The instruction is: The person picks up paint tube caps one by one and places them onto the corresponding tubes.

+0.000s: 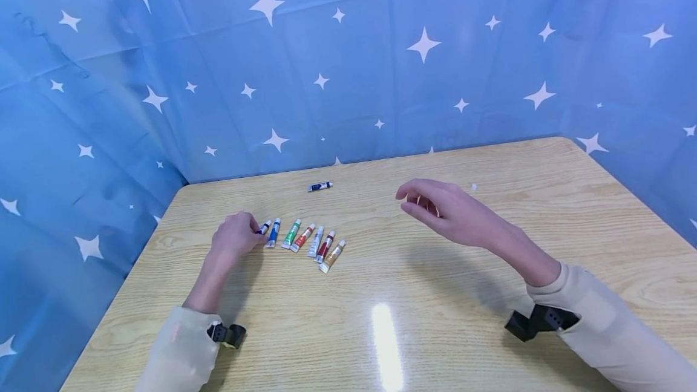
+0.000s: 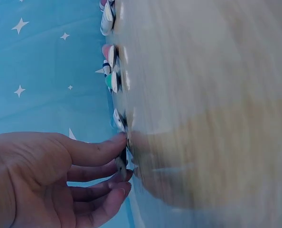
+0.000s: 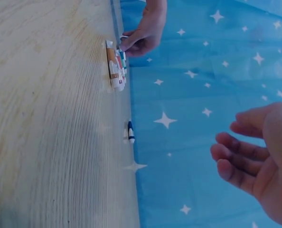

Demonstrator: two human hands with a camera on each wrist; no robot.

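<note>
My left hand (image 1: 235, 235) pinches a dark paint tube (image 1: 264, 228) at the left end of a slanted row of small tubes; the left wrist view shows thumb and fingers on its flat end (image 2: 122, 166). Beside it lie a blue tube (image 1: 274, 233), a green tube (image 1: 291, 233), an orange-red tube (image 1: 302, 238), a pale silvery tube (image 1: 316, 241), a dark red tube (image 1: 324, 247) and an ochre tube (image 1: 332, 256). My right hand (image 1: 449, 210) hovers above the table on the right, fingers loosely bent and holding nothing.
One navy tube (image 1: 320, 186) lies apart behind the row, near the far edge of the wooden table (image 1: 463, 331). A tiny white piece (image 1: 474, 187) sits behind my right hand. Blue cloth with white stars (image 1: 354, 65) hangs along the table's back and sides.
</note>
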